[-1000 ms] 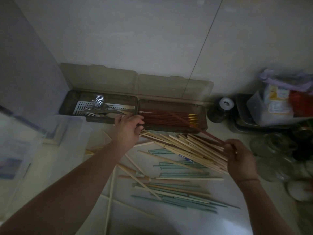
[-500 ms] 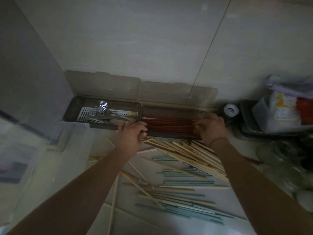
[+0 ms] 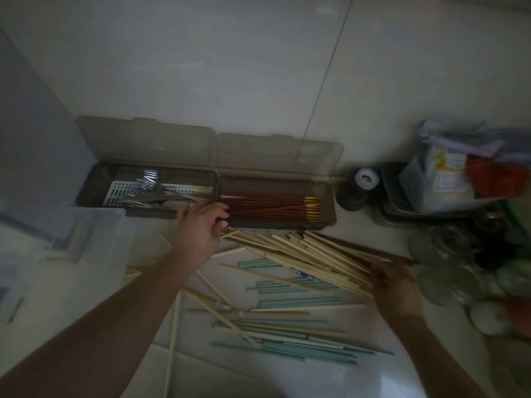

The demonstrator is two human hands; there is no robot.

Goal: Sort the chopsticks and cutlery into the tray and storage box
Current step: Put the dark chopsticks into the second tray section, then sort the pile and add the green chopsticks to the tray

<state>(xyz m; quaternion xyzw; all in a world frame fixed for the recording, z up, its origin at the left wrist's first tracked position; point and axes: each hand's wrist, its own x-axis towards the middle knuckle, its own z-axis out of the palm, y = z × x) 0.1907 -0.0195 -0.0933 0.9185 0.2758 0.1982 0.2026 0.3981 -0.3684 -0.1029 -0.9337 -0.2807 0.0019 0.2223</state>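
Note:
Two brown boxes stand open against the wall. The left box [image 3: 92, 182] holds forks [image 3: 148, 182] on a perforated metal tray; the right box [image 3: 329, 196] holds red chopsticks [image 3: 267, 206] with gold ends. Pale wooden chopsticks [image 3: 301, 254] lie fanned in front, and teal chopsticks [image 3: 298, 303] lie nearer me. My left hand [image 3: 199, 228] rests its bent fingers on the boxes' front rim and holds nothing I can see. At the right end of the pile, my right hand [image 3: 398, 285] curls its fingers on a dark red chopstick [image 3: 359, 251]; it is blurred.
A clear plastic storage box [image 3: 86, 242] stands at the left. At the right are a dark jar with a white cap [image 3: 365, 179], a tub [image 3: 388, 202] holding packets, and glass jars [image 3: 448, 248]. Single pale chopsticks [image 3: 172, 349] stray toward the front edge.
My right hand has come back from the right box, where it left a red chopstick, to the right end of the pile. My left hand has stayed on the rim.

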